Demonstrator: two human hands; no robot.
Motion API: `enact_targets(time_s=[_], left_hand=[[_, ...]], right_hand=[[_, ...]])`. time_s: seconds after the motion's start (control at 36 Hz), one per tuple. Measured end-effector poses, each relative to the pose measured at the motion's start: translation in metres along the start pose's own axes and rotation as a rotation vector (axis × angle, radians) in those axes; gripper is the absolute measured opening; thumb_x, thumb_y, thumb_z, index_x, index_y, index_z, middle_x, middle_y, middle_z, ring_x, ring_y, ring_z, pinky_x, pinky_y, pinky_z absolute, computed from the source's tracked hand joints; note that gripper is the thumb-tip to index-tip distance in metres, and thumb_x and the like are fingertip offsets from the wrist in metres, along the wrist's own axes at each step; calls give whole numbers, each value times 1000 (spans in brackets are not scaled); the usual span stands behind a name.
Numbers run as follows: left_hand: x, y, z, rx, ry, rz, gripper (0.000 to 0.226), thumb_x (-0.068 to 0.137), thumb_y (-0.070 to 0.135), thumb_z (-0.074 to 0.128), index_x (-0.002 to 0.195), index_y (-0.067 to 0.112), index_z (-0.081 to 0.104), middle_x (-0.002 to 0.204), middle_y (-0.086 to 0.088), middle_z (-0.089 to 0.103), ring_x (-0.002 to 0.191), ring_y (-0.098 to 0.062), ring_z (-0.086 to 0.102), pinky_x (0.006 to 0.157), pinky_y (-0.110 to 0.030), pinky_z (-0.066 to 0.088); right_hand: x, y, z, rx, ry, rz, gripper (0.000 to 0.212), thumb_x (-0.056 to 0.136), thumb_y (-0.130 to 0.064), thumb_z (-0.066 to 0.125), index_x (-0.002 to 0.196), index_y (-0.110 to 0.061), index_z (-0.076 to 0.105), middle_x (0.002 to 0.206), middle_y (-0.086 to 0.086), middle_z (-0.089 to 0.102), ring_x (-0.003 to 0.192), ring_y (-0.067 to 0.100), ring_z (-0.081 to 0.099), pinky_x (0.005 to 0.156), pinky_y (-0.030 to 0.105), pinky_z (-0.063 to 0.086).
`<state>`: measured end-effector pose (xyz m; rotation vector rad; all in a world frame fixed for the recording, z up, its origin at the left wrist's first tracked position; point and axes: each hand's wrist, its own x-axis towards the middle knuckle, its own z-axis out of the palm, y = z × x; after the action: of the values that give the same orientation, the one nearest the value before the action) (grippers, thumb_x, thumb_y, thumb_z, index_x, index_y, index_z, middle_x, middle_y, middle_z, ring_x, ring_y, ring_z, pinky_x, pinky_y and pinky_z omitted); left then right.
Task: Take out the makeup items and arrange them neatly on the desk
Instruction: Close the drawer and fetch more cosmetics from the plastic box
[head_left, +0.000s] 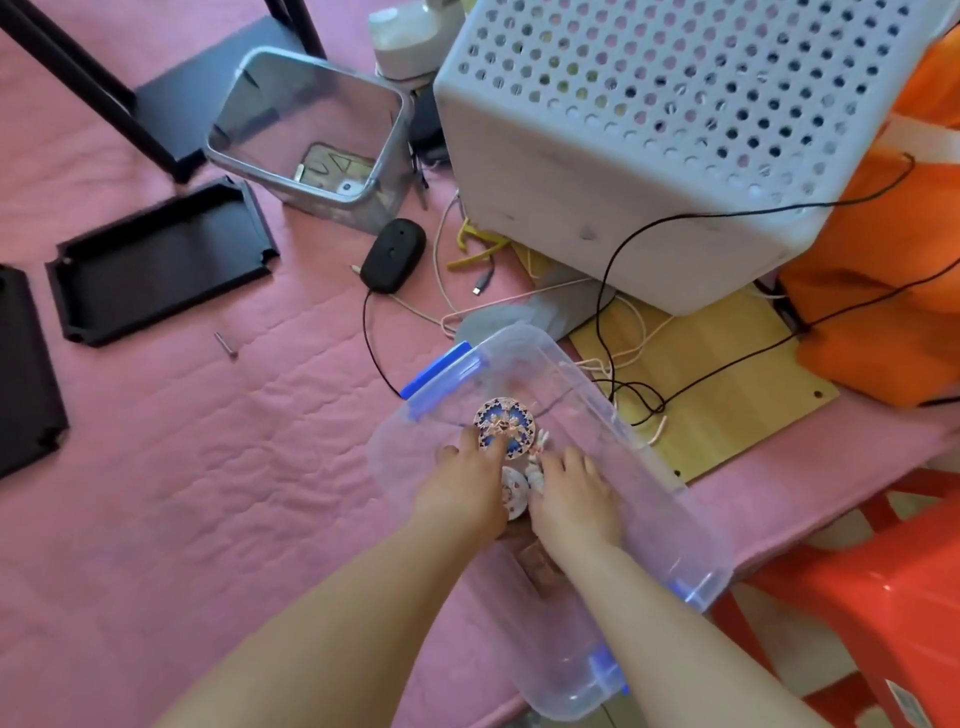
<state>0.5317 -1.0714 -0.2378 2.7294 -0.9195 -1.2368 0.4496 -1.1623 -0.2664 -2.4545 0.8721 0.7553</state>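
Note:
A clear plastic storage box (670, 499) with blue clips lies on the pink mat, and both my hands are inside it. My left hand (462, 493) has its fingers on a round blue and gold patterned compact (511, 418). My right hand (571, 499) rests beside it, over small white and pink items (535, 465). A small round white case (514, 491) shows between my two hands. A brown item (537, 566) lies deeper in the box under my right wrist.
Black tray panels (156, 270) lie at the left. A grey bin (306, 135) and a black mouse (392, 254) sit beyond the box. A white perforated basket (675, 130), tangled cables (613, 322), a wooden board (727, 379), an orange bag (883, 291) and a red stool (872, 597) crowd the right.

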Motion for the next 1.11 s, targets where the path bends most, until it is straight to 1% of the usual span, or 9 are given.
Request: enact_targets(time_s=[0.08,0.17,0.22,0.33,0.56,0.75,0.89,1.0,1.11], left_hand=[[10,-1,5,-1,-8,10,75,80,24,65,142,30,23,142,-9,24,117,-35,43,91,-38,42],[18,-2,9,30,-15,24,78,76,29,68,141,34,26,140,-9,23,114,-35,45,93,-38,41],[22,-2,12,63,-33,29,73,74,29,70,137,31,33,137,-9,26,112,-34,46,90,-36,42],[28,0,18,78,-129,20,71,71,34,77,131,27,40,134,-8,28,112,-30,48,80,-34,43],[35,8,21,152,-126,30,58,80,18,66,130,21,38,136,-14,29,107,-31,54,73,-31,40],[35,11,21,264,-139,53,66,78,31,69,132,18,34,130,-14,35,106,-30,55,70,-31,37],[33,12,19,247,-88,42,68,74,35,72,127,16,35,126,-11,44,107,-31,54,70,-30,35],[29,9,13,216,-25,15,59,73,33,68,118,14,37,112,-7,59,106,-28,53,68,-29,32],[31,-1,8,77,86,-63,52,74,36,61,114,12,39,110,-4,57,107,-25,50,71,-29,34]], right_hand=[[7,0,5,-18,-10,-1,48,95,-22,40,142,-21,29,135,3,40,128,24,38,97,34,37],[15,3,9,34,-21,34,46,95,-25,42,139,-20,33,133,4,41,125,25,40,95,36,40],[18,6,10,55,-21,65,40,95,-28,45,133,-18,38,131,5,42,123,25,43,93,37,42],[20,16,13,-46,-24,37,41,90,-11,47,130,-13,38,131,6,41,123,23,45,91,33,44],[18,16,19,-134,-71,110,32,90,-6,43,122,-9,41,126,11,46,116,27,51,88,34,47],[17,18,19,-165,-133,89,29,92,-8,39,121,-8,43,127,11,49,120,28,47,91,34,44],[12,22,13,-193,-160,54,31,91,-11,42,122,-11,42,128,9,49,123,26,43,94,35,41],[7,23,10,-162,-165,56,31,91,-11,44,123,-10,44,128,9,51,121,27,46,94,33,41],[4,20,7,-88,-202,50,31,93,-20,48,123,-12,46,125,10,52,115,31,54,89,35,45]])
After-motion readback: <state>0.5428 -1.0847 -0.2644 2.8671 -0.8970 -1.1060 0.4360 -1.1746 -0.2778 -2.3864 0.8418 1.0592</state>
